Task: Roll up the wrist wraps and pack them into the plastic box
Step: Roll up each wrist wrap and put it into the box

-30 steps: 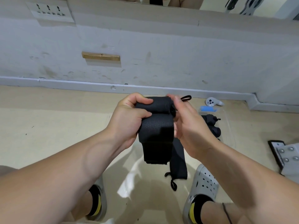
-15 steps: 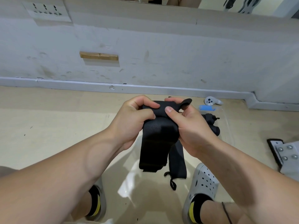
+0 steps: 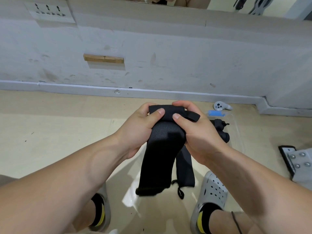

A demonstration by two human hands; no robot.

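- Wrap (image 3: pixel 160 157), black, is held in the air by both hands. Its top end is wound into a short roll between the fingers, and its loose tail hangs down below the palms.
- Left hand (image 3: pixel 135 130): the fingers curl together over the far side of the roll. The left thumb (image 3: pixel 158 112) presses on the near side, so the hand is clamped on the wrap.
- Right hand (image 3: pixel 199 135): the fingers curl over the top of the roll from the other end. The right thumb (image 3: pixel 177 117) presses on the near side just beside the left thumb, tips near but apart. This hand is also clamped on the wrap.
- Strap (image 3: pixel 192 116), a flat black end of the wrap, sticks out sideways between the right thumb and forefinger.
- Second wrap (image 3: pixel 184 168) lies flat and unrolled on the floor (image 3: pixel 50 132) below the right palm, partly behind the hanging tail. A thin cord loop (image 3: pixel 180 193) trails from its near end.
- Box (image 3: pixel 236 127), clear plastic, sits on the floor just past the back of the right hand and is partly hidden by it. It has a blue clip (image 3: pixel 215 114) at its far edge, and dark rolls (image 3: pixel 221 132) lie inside.
- Controller (image 3: pixel 220 106), white, lies beyond the box, near the wall (image 3: pixel 168 48).
- Clogs (image 3: pixel 211 191), grey, stand on the floor below the forearms, one on each side of the tail.
- Plate (image 3: pixel 298 159), metal with bolts, lies well to the right of the right forearm.
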